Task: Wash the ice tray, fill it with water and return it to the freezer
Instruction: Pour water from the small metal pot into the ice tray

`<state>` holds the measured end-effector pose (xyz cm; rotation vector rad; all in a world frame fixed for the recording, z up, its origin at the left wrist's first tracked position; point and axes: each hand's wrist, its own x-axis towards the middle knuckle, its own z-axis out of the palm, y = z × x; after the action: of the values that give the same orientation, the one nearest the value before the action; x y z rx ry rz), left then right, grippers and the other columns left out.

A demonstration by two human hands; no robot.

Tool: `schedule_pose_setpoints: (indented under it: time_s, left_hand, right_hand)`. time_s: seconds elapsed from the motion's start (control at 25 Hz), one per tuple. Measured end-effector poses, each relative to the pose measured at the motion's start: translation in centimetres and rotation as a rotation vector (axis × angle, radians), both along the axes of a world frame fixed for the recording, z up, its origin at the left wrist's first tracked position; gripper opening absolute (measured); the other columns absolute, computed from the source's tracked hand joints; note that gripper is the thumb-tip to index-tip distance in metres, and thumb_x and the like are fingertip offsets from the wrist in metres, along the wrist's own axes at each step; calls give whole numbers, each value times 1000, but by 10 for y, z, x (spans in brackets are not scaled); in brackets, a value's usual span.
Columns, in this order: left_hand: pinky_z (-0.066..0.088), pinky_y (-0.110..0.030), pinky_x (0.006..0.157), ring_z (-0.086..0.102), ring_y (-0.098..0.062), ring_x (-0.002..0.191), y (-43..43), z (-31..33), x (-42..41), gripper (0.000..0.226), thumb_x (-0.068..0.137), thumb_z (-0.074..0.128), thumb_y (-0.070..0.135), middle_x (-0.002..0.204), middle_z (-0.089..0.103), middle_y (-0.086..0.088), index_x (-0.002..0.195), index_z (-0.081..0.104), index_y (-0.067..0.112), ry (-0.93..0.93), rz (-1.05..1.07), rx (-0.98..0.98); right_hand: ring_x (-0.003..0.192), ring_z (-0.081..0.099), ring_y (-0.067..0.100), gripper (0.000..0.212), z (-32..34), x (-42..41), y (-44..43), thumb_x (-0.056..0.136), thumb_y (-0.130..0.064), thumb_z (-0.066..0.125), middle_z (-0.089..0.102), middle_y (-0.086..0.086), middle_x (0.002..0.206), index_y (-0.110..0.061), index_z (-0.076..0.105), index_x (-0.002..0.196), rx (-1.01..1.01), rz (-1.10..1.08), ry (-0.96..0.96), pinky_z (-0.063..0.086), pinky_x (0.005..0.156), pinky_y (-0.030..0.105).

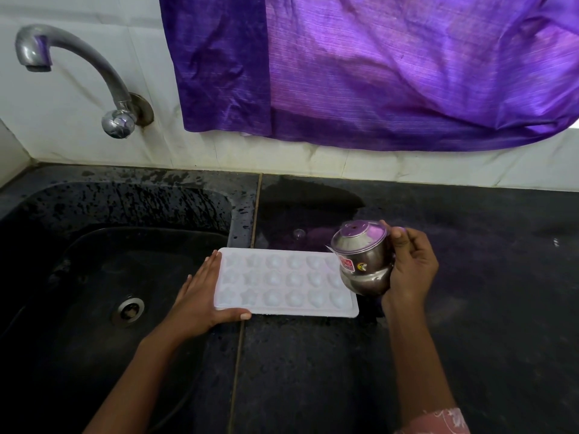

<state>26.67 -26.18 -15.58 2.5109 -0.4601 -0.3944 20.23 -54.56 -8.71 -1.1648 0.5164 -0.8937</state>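
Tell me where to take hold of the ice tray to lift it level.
Take the ice tray by its flat rim at both short ends, coming from left and right. Long, shallow and lying flat, it should stay level that way. The left hand rests at the left end, which seems to overhang the sink; the right hand holds a steel pot.

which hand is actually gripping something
The right hand, its fingers curled round the tilted steel pot; the left hand lies flat against the ice tray.
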Motion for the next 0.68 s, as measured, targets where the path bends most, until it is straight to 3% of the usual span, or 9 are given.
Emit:
schedule_pose_setpoints:
  time_s: [0.12,0.32,0.68]
  left_hand:
    - [0,-39,117,-11,4,134,0,0,0,154,24,36,101,156,-10,11,148,-10,24,0,2,-8]
    - [-15,-38,113,-18,8,132,0,3,-2,151,25,38,100,144,-17,26,147,-16,28,47,-6,-12]
    - [-21,-40,110,-27,3,131,-2,11,-2,156,21,24,103,140,-24,22,145,-20,20,44,-38,64]
  right_hand:
    - [76,64,6,14,0,1,2,82,-8,64,68,-12,67,-18,61,72,-30,1,17,50,65,17]
    - [72,63,0,17,4,0,5,81,-5,66,67,-15,65,-18,61,72,-66,6,12,51,66,16]
    - [71,62,-3,15,7,-2,6,81,-6,66,67,-17,65,-18,61,73,-82,-7,27,52,67,16]
